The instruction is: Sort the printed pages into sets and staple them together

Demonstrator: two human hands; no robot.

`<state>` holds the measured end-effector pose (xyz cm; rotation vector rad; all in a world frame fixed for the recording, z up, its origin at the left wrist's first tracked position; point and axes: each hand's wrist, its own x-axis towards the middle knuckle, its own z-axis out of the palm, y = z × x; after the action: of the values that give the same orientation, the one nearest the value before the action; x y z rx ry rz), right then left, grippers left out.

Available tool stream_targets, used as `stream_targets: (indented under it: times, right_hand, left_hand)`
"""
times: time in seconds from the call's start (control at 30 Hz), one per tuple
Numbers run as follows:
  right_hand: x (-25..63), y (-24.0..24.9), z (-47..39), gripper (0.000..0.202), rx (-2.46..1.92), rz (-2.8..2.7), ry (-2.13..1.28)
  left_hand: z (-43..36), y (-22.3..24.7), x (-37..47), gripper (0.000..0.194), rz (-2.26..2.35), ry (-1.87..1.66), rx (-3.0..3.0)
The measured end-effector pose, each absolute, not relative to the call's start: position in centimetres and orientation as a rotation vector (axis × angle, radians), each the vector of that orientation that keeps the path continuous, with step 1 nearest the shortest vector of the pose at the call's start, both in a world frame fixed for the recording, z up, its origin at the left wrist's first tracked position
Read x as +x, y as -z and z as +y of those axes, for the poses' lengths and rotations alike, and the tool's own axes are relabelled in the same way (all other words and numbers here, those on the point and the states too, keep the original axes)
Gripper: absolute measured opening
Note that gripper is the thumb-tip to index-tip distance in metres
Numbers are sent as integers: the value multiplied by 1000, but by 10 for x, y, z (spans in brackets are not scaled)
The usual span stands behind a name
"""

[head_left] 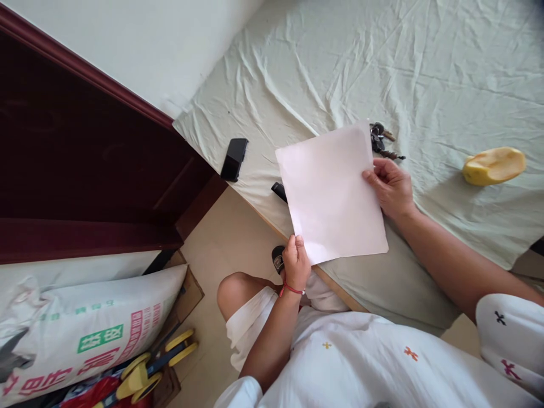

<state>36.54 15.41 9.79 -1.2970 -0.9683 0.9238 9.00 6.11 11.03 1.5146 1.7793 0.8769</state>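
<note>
A blank white sheet of paper (334, 195) is held up in front of me above the edge of the cloth-covered surface. At its lower left corner, my left hand (296, 263) pinches it, thumb on top; a red string bracelet circles that wrist. My right hand (393, 187) grips the right edge, also with the thumb on the face of the sheet. Behind the upper right edge, a bunch of keys (378, 137) lies partly covered. A black object (279, 191) sticks out from behind the left edge; the rest of it is hidden.
A black phone (234, 160) lies near the edge of the wrinkled pale green cloth (425, 68). A yellow, partly cut or peeled fruit (493, 165) rests at the right. On the floor at left are a printed white sack (97, 328) and a yellow wheeled toy (147, 371), below dark red furniture (85, 141).
</note>
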Motion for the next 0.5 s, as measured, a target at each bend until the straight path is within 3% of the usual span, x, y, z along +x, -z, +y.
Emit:
stream_targets:
  times: [0.27, 0.5]
  right_hand:
    - [370, -103, 153, 19, -1377, -1018, -606]
    - [373, -122, 145, 38, -955, -905, -1233]
  left_hand:
    - [63, -110, 89, 52, 1779, -894, 1445]
    - [63, -104, 86, 55, 1742, -964, 1381]
